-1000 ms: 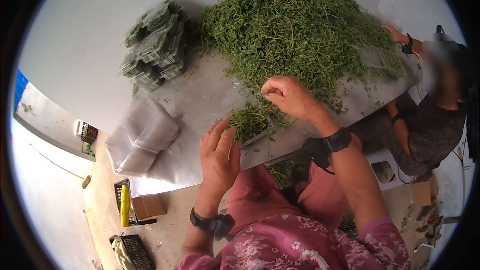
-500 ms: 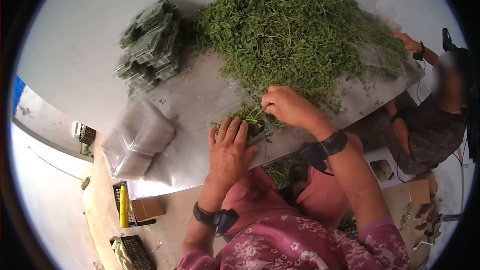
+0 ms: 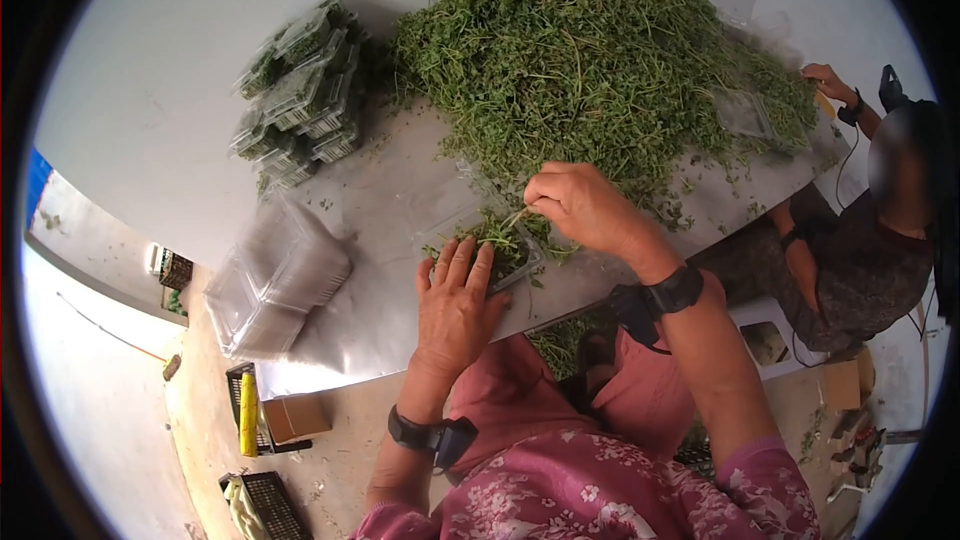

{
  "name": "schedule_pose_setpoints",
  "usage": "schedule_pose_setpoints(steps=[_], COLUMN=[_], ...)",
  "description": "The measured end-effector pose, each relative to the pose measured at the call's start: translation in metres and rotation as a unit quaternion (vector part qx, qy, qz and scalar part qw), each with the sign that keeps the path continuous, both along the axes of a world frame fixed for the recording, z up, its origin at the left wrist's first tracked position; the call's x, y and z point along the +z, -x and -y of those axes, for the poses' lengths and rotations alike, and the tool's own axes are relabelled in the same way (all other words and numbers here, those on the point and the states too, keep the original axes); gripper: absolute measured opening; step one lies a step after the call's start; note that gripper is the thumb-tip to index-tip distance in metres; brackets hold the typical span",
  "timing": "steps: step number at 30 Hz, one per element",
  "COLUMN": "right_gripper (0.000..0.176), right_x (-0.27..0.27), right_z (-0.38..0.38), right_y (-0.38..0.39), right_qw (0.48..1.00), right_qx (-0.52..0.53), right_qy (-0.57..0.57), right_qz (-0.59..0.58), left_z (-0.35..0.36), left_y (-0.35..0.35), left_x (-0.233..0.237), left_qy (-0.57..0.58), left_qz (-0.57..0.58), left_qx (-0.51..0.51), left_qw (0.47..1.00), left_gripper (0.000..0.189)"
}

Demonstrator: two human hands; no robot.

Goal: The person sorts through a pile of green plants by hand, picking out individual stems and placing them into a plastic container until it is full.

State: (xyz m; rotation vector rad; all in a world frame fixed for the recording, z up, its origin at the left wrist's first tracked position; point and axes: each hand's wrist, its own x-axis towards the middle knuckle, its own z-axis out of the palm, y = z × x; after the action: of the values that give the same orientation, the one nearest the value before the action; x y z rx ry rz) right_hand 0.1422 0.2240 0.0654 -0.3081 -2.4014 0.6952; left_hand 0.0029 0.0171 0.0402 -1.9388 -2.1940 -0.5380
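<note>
A clear plastic clamshell box lies on the table in front of me, partly filled with leafy green sprigs. My left hand rests flat over the box and the greens, fingers stretched out. Just above the box's right side, my right hand pinches a few thin stems between thumb and fingers. Behind both hands rises a large heap of the same greens. My left palm hides the near left part of the box.
Filled clamshells are stacked at the back left. Nested clear boxes stand at the metal table's left edge. Another person sits at the right, one hand by the heap. Black crates and a carton are on the floor.
My right hand has shifted slightly up, still pinching stems. My left hand stays nearly in place over the box. The other person's far hand has moved a little to the right.
</note>
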Motion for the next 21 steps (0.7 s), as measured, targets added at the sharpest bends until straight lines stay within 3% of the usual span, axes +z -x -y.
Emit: schedule_pose_setpoints(steps=[6,15,21], right_gripper=[0.006,0.004,0.006], right_x=[0.001,0.009,0.019], right_z=[-0.003,-0.021,-0.019], right_y=[-0.002,-0.013,-0.017], right_qw=[0.998,0.987,0.983], right_qx=[-0.034,-0.128,-0.133], right_qy=[-0.025,0.009,0.038], right_qz=[-0.042,-0.092,-0.121], left_z=[0.000,0.001,0.001], left_y=[-0.001,0.000,0.000], left_x=[0.000,-0.003,-0.003], left_qy=[0.004,0.003,-0.003], left_qz=[-0.001,-0.013,-0.011], left_qx=[0.000,-0.003,-0.004], left_qw=[1.000,1.000,1.000], left_gripper=[0.071,0.070,0.069])
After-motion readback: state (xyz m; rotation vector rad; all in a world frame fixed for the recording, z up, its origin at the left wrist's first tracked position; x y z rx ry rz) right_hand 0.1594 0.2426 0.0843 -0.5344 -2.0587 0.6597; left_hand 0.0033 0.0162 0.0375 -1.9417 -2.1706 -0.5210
